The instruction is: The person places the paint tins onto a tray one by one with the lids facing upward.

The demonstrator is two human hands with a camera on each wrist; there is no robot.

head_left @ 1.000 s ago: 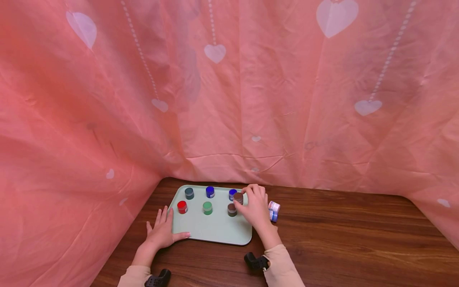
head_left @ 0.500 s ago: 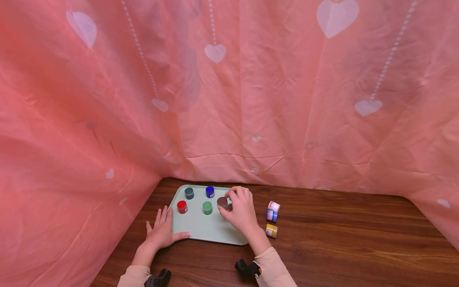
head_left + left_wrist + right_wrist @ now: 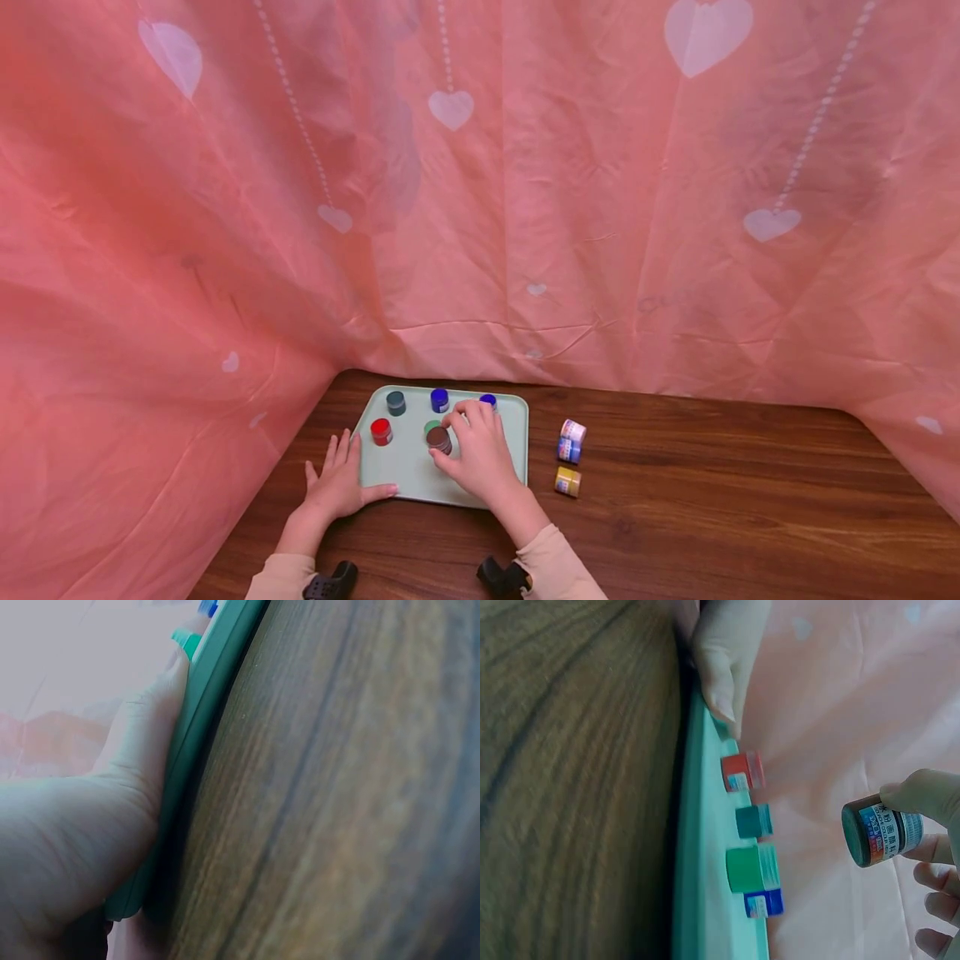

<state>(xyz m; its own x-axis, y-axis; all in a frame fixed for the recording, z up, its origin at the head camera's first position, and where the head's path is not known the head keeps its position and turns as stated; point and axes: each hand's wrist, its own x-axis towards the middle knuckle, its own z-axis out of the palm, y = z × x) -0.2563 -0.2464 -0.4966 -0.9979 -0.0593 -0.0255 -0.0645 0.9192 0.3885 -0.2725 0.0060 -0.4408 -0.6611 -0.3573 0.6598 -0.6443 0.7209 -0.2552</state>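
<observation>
In the lower middle of the head view, a smooth, pale green tray (image 3: pixel 412 479) with rounded corners and a low raised rim lies on dark table wood (image 3: pixel 750 483) streaked with grain. Above it hangs a creased, faintly glossy pink curtain (image 3: pixel 600 208) printed with pale hearts.

The brown jar (image 3: pixel 438 439), a squat cylinder with a printed label (sharpest in the right wrist view), sits at the fingertips of the right hand (image 3: pixel 480 454), on the hand's left in the head view. Thumb and fingers pinch it, nearly closed about its sides, and hold it raised clear of the tray, partly covering the green jar (image 3: pixel 432 427).

The left hand (image 3: pixel 337 487) spreads its fingers almost straight at the tray's left end, thumb against the near rim, grasping no jar.

The red jar (image 3: pixel 381 432) and dark teal jar (image 3: pixel 396 403) stand toward the tray's left; a yellow jar (image 3: pixel 567 481) lies on the wood, right of the tray.
</observation>
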